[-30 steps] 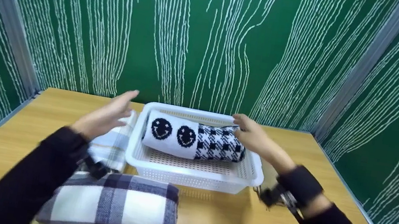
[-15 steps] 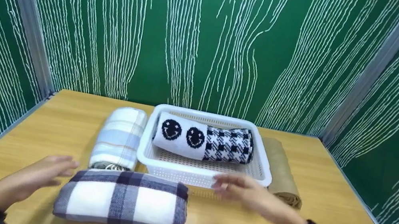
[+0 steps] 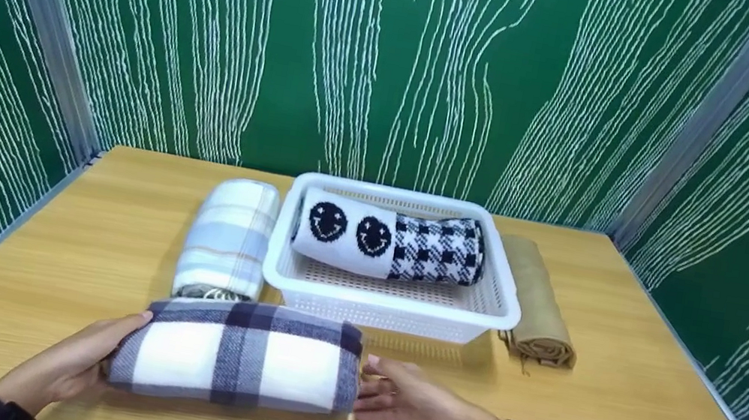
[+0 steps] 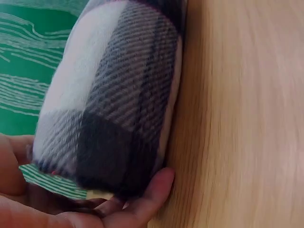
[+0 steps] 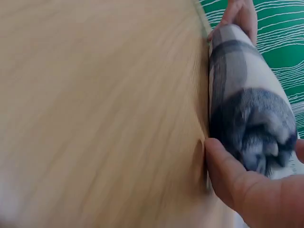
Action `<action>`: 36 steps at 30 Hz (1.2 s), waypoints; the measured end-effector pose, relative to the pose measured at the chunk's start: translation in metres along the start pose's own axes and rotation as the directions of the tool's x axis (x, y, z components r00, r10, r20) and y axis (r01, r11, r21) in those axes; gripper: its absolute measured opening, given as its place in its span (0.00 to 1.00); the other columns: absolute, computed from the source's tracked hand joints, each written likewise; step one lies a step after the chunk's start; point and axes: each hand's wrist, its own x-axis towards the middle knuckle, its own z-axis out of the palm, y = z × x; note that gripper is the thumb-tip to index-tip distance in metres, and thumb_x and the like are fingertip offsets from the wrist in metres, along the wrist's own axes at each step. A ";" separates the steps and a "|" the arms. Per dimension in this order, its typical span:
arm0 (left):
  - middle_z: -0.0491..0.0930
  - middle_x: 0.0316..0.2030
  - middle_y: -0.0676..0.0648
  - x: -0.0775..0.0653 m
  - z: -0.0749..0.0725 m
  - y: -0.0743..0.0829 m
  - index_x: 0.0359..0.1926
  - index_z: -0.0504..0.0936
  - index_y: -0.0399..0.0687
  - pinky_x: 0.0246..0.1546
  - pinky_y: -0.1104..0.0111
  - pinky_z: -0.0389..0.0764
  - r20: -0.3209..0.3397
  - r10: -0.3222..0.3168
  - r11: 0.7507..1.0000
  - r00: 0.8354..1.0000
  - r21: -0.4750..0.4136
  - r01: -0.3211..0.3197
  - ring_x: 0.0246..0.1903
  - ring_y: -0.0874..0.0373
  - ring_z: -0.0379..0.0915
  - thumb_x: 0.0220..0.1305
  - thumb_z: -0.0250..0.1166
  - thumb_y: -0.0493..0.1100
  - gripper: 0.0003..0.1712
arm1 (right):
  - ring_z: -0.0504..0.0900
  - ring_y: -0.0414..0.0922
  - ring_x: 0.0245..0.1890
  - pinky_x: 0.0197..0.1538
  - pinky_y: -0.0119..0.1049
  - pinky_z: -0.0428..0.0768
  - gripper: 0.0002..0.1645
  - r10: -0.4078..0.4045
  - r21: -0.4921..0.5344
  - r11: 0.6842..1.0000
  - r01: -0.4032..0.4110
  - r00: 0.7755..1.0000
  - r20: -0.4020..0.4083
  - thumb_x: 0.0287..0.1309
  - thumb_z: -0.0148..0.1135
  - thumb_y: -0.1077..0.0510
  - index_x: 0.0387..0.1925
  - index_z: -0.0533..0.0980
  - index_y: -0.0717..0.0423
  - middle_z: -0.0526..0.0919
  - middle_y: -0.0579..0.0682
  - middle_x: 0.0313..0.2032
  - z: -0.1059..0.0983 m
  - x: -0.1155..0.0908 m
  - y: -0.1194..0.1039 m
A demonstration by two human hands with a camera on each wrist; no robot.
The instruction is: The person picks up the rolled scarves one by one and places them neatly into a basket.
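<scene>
A rolled plaid scarf (image 3: 235, 358), white, grey and dark purple, lies lengthwise across the near part of the table. My left hand (image 3: 71, 361) grips its left end, thumb over the top and fingers round the lower side; the left wrist view shows a fingertip (image 4: 164, 183) at its bottom edge. At the other end is my right hand (image 3: 422, 404), thumb and relaxed fingers right at the coiled end, spread to either side of it in the right wrist view. Behind stands a white plastic basket (image 3: 389, 302) holding a rolled black-and-white knit scarf (image 3: 343, 258) with smiley faces.
Left of the basket lies a rolled pale blue and white plaid scarf (image 3: 229, 239), its near end close behind the plaid roll. A rolled tan scarf (image 3: 538, 302) lies against the basket's right side. Green walls (image 3: 284, 111) with white lines enclose the wooden table (image 3: 626, 389).
Both hands have drawn back from over the basket and come down to the two ends of the plaid scarf. The left hand has taken hold of its end. The basket and other rolls stay put.
</scene>
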 end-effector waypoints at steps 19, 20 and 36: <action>0.36 0.68 0.23 0.003 0.019 0.005 0.68 0.33 0.21 0.68 0.49 0.41 -0.064 0.067 0.998 0.996 0.019 -0.066 0.67 0.35 0.36 0.74 0.39 0.44 0.37 | 0.75 0.47 0.40 0.43 0.40 0.80 0.25 0.070 0.073 0.996 -0.059 0.987 -0.146 0.59 0.59 0.45 0.49 0.72 0.60 0.73 0.55 0.43 0.018 0.023 -0.009; 0.35 0.68 0.23 0.000 0.019 0.005 0.68 0.33 0.21 0.68 0.48 0.41 -0.063 0.061 0.998 0.996 0.016 -0.060 0.68 0.35 0.35 0.74 0.39 0.44 0.37 | 0.75 0.47 0.40 0.43 0.39 0.80 0.25 0.067 0.078 0.995 -0.057 0.989 -0.131 0.59 0.59 0.46 0.50 0.72 0.60 0.73 0.55 0.43 0.019 0.021 -0.010; 0.37 0.70 0.28 -0.068 0.016 0.068 0.75 0.28 0.56 0.51 0.60 0.69 0.081 0.080 0.995 0.993 0.047 -0.084 0.62 0.41 0.52 0.75 0.42 0.44 0.39 | 0.80 0.50 0.44 0.53 0.48 0.76 0.33 -0.019 0.024 0.999 0.020 0.999 -0.034 0.61 0.60 0.47 0.60 0.66 0.63 0.76 0.58 0.51 0.019 -0.042 -0.067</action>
